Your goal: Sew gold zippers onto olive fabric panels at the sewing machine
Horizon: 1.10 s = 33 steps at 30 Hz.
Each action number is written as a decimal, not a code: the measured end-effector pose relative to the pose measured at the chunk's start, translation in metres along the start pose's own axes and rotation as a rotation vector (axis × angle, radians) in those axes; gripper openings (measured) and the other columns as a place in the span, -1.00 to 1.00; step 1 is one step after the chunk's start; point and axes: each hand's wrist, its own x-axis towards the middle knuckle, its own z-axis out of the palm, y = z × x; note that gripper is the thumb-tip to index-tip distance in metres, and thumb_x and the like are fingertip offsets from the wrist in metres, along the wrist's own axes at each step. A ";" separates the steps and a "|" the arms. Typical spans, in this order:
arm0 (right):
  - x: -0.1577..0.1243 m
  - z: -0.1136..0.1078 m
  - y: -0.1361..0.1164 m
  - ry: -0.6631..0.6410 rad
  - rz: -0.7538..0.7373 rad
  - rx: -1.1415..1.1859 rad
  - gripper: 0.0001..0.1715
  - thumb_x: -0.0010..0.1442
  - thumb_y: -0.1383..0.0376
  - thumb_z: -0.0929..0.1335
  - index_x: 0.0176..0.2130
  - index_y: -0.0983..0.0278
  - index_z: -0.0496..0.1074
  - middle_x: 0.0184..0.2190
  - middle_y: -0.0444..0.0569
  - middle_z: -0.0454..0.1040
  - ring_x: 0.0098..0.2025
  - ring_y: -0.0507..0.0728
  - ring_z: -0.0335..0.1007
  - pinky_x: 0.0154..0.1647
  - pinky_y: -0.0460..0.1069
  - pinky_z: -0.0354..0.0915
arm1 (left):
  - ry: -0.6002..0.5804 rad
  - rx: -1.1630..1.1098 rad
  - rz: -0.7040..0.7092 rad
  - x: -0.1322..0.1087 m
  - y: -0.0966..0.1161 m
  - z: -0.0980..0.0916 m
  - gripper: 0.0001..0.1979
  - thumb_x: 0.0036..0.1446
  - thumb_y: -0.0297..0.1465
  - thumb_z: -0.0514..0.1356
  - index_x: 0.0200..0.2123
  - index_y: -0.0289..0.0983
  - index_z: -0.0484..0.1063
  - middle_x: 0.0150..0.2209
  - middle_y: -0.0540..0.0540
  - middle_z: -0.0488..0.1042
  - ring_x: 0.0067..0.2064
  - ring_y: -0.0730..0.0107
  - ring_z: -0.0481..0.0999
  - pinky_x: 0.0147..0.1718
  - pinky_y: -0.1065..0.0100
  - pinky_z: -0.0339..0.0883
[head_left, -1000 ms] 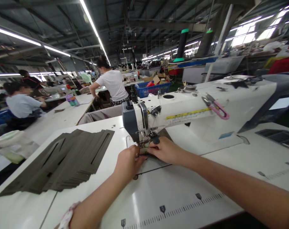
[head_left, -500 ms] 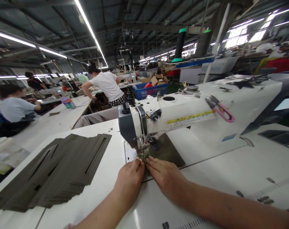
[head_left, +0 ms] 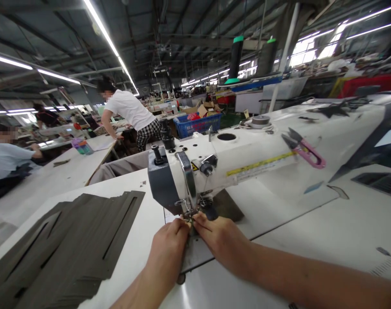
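My left hand (head_left: 169,243) is closed, its fingertips pinching the near edge of a dark olive fabric piece (head_left: 228,206) just left of the needle. Opposite it, my right hand (head_left: 227,241) has its thumb and fingers pressed together on the same cloth, close to the presser foot (head_left: 190,212). Most of the cloth's near part is hidden under my fingers, and the rest spreads behind the needle area of a white sewing machine (head_left: 263,159). Left of the machine lies a fanned stack of olive fabric pieces (head_left: 69,244) with slits in them.
Pink thread snips (head_left: 306,150) rest on the machine's arm. Two thread cones, including a black cone (head_left: 236,60), stand behind. A blue crate (head_left: 198,125) sits beyond the table. A person in a white shirt (head_left: 129,109) leans over another table, with someone seated farther left.
Both hands have moved forward, nearer the presser foot, and the right fingers are more bent. Less cloth shows in front of and behind the needle. The view has shifted slightly.
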 end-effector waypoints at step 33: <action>-0.002 0.025 0.015 -0.121 0.136 0.132 -0.69 0.20 0.52 0.14 -0.40 0.27 0.35 -0.45 -0.03 0.44 -0.39 0.08 0.38 -0.34 -0.05 0.37 | -0.055 -0.152 0.054 0.003 -0.011 0.000 -0.80 0.18 -0.53 -0.01 -0.29 -0.33 0.42 -0.21 -0.20 0.51 -0.14 0.24 0.49 -0.05 0.11 0.32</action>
